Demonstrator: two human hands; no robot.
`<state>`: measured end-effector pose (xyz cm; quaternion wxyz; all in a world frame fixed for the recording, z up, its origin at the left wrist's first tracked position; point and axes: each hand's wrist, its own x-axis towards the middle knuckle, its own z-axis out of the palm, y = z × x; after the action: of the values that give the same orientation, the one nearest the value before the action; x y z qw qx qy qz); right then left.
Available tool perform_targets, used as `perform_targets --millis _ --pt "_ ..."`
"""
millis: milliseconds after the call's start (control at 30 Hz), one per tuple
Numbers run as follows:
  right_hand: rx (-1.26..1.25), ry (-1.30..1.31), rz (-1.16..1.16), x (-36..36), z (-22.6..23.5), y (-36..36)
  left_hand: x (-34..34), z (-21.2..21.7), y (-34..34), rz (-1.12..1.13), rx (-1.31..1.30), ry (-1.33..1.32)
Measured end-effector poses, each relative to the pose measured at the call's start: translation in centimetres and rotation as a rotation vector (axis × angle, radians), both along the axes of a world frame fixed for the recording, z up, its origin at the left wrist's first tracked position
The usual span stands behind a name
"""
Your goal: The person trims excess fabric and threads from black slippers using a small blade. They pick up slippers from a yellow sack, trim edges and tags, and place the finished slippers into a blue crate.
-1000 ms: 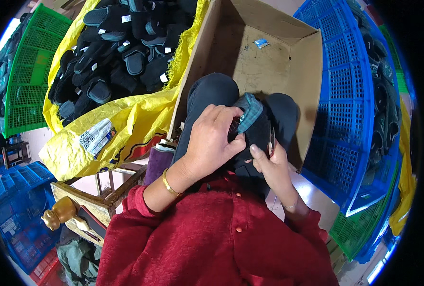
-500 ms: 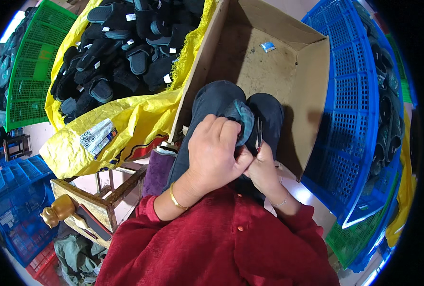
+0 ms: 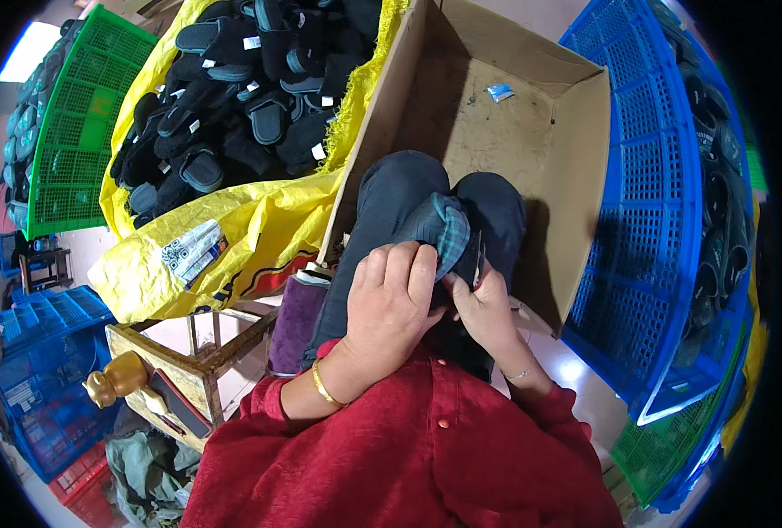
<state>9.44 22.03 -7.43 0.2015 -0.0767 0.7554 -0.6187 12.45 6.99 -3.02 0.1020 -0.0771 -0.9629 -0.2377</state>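
Note:
My left hand [image 3: 393, 290] is closed around a slipper [image 3: 451, 231] with a dark grey upper and teal-and-black plaid, held above my lap. Its lower part is hidden behind my fingers. Close by on the right, my right hand [image 3: 486, 304] is closed on a small pair of scissors [image 3: 480, 264]. Their thin metal blades point upward beside the slipper's edge; the handles are covered by the hand. My right thumb is near the lower edge of the slipper, and I cannot tell whether it touches.
A cardboard box [image 3: 576, 132] with a small blue packet [image 3: 500, 92] stands ahead. At the left, a yellow sack [image 3: 259, 211] is heaped with black slippers [image 3: 233, 110]. Blue crates [image 3: 637, 202] line the right. A wooden stool [image 3: 202, 374] carries a gold figurine [image 3: 120, 378] and a dark phone-like slab [image 3: 180, 400].
The slipper has turned, so more of its dark upper and plaid edge shows. My hands have drawn slightly lower and apart, and less of the scissor blades is visible. The view has shifted a little.

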Motion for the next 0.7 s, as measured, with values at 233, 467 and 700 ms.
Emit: perform_targets --millis 233,467,700 --pt "0.268 -0.012 0.077 0.2 1.5 0.1 0.0 -0.4 -0.6 -0.02 -0.029 -0.044" --pt "0.361 0.47 0.013 -0.4 4.5 2.7 -1.5 2.8 -3.1 -0.207 -0.057 -0.095" --pt "0.14 0.619 0.274 1.7 7.0 2.3 -3.5 7.4 -5.5 -0.804 0.057 -0.417"
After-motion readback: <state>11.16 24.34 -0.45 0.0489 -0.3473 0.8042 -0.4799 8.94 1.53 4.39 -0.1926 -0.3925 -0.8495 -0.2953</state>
